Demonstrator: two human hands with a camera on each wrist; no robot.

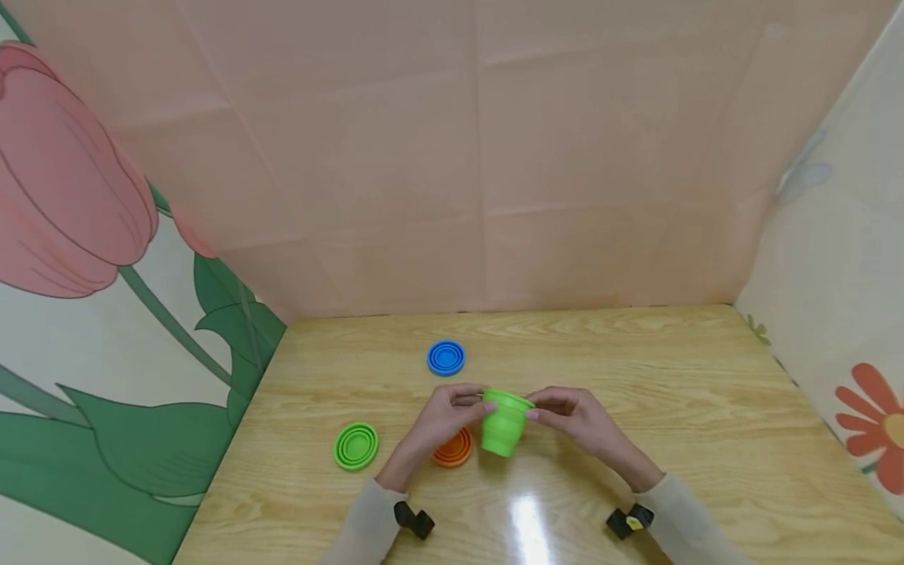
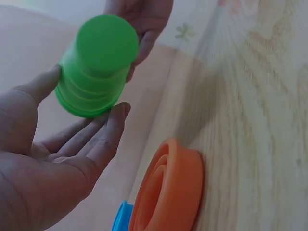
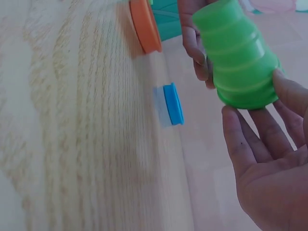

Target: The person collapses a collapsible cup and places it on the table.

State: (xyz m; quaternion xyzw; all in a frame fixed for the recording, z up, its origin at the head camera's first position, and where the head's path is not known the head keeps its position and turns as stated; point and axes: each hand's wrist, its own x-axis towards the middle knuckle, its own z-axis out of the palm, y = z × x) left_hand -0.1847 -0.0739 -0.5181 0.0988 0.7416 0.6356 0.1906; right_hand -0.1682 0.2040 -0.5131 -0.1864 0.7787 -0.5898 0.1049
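Note:
An extended green collapsible cup point(image 1: 504, 426) hangs above the table between both hands, its wider rim up and tilted. My left hand point(image 1: 445, 417) pinches the rim from the left, thumb on the near side and fingers behind. From the other side my right hand point(image 1: 581, 420) pinches the rim between thumb and fingers. In the left wrist view the round base of the cup point(image 2: 107, 44) faces the camera. The right wrist view shows the stepped rings of the cup's wall point(image 3: 243, 60). What lies inside the cup is hidden.
A flattened orange collapsible cup point(image 1: 454, 450) lies on the wooden table point(image 1: 706, 408), partly covered by my left hand. Another flattened green cup point(image 1: 356, 446) is farther left, and a flattened blue one point(image 1: 446, 358) sits toward the back. Printed cloth walls bound the table's back and sides.

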